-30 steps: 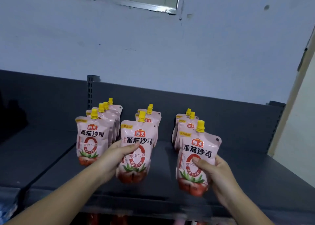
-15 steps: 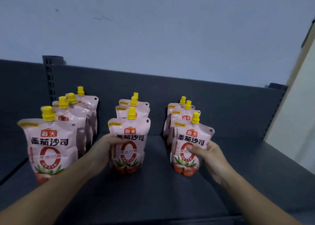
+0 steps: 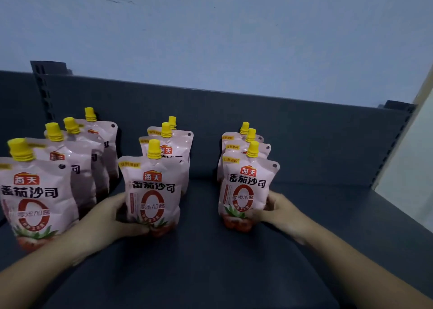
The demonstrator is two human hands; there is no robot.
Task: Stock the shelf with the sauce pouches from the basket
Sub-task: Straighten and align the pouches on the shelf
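Dark grey shelf (image 3: pixel 210 273) against a pale blue wall (image 3: pixel 210 39), with three front-to-back rows of pink sauce pouches (image 3: pixel 180 142) at frame left, centre and right of centre. Left hand (image 3: pixel 110 219) grips the centre front pouch (image 3: pixel 152 191), fingers wrapped under its bottom edge. Right hand (image 3: pixel 281 212) holds the right front pouch (image 3: pixel 246 186) low on its side. It's blurred, but the fingers look curled round the base. Both pouches are upright and apparently seated just ahead of their rows. Basket not in view. To do it well: flatten each base, square the labels forward, align with the left front pouch (image 3: pixel 32 196), release gently so nothing tips.
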